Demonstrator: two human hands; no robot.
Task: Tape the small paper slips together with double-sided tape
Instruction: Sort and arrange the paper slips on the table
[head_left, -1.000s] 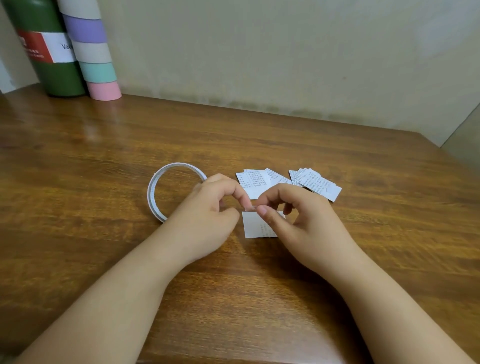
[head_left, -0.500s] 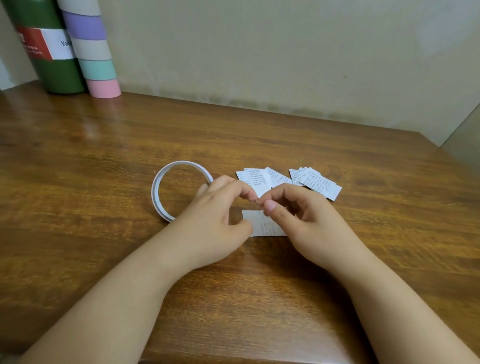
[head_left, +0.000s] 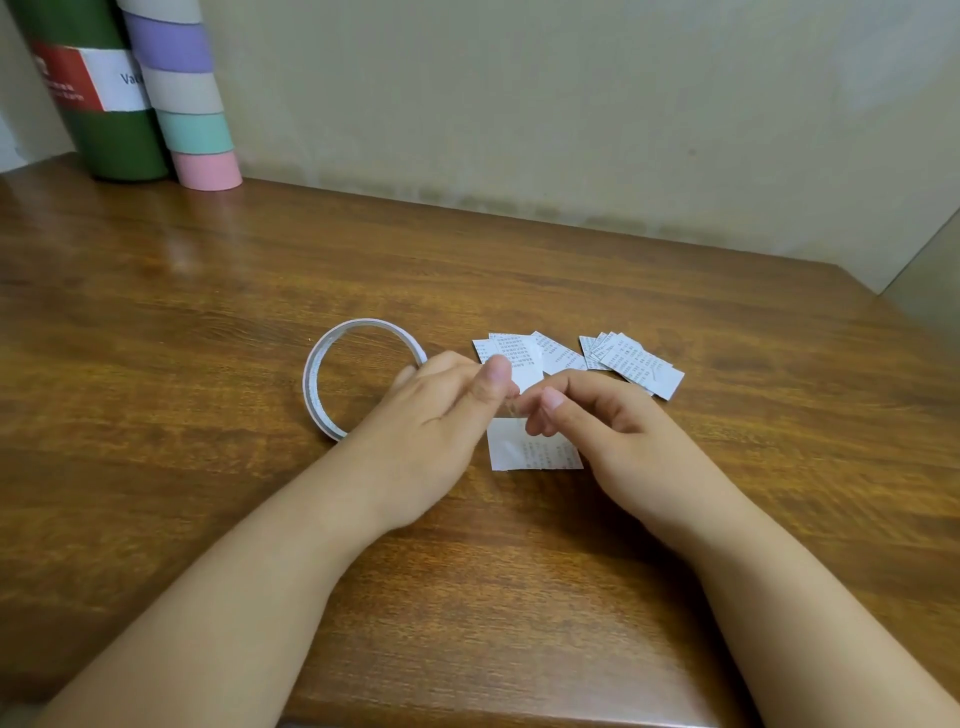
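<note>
Head view: I read "Va" on the white part of the label on the green canister (head_left: 111, 104) at back left; the small print on its red part is too blurred to read. Striped pastel tube (head_left: 189, 98) stands touching it on the right. Print on the paper slips is too small to read.

Left hand (head_left: 441, 415) and right hand (head_left: 613, 431) meet fingertip to fingertip, both curled and pinching a small translucent tape piece (head_left: 511, 407), hard to make out. One slip (head_left: 535, 449) lies flat on the table (head_left: 208, 312) directly under the pinch, part hidden by the right fingers. Two fanned slip piles behind the hands: near pile (head_left: 524, 353) just behind the left thumb, far pile (head_left: 631, 361) to its right. Tape roll (head_left: 358, 379) lies flat by the left hand, its rim partly behind the knuckles.
</note>
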